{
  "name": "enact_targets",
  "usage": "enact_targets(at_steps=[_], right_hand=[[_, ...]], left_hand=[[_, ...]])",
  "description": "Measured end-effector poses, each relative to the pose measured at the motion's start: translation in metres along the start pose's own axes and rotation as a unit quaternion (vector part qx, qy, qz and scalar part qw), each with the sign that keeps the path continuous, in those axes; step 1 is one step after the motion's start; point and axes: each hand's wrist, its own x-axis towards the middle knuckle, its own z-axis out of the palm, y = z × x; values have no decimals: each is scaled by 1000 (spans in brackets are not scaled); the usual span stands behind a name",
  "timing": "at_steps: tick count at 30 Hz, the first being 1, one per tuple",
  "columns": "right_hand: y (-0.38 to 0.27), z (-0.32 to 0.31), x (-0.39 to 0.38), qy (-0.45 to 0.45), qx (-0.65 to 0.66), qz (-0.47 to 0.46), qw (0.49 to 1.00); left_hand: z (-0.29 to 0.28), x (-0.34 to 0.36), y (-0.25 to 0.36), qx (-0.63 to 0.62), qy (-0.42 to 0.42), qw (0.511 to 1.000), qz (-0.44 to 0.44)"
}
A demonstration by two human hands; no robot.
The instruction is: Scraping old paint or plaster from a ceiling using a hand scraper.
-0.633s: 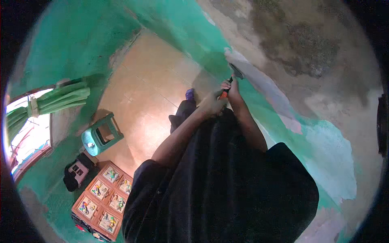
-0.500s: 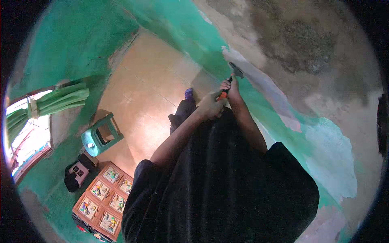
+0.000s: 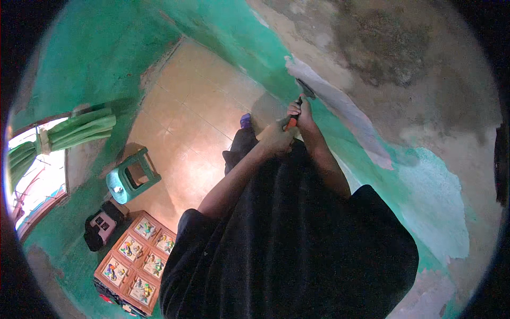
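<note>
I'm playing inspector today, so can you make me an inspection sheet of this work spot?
Surface: wall, green paint with large bare, patchy areas.
Job's things: scraper, dark blade at the wall, orange-and-black handle; exact contact unclear.
Clutter: turquoise stool, pink-and-black item, brown furniture with colourful panels.
Hands: left hand and right hand both grip the handle.
Cables: nothing seen.
Surroundings: tiled floor, bright window, green curtain.

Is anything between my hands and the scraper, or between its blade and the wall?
Nothing visible: the left hand and right hand hold the scraper directly, and nothing shows between its blade and the wall. Whether they touch is unclear.
</note>
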Motion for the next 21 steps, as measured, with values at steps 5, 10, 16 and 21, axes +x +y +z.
enact_targets(at_steps=[5,10,16,21], right_hand=[[4,-10,-13,-8,21,2,1000],[1,-14,-25,-7,40,-12,999],[-6,-22,-38,14,-6,-39,999],[-20,-51,-40,67,35,-19,997]], left_hand=[[3,10,-23,57,-23,997,34],[14,-4,-6,31,-11,999,18],[26,-9,-5,6,-42,999,24],[46,1,-26,-5,-67,996,55]])
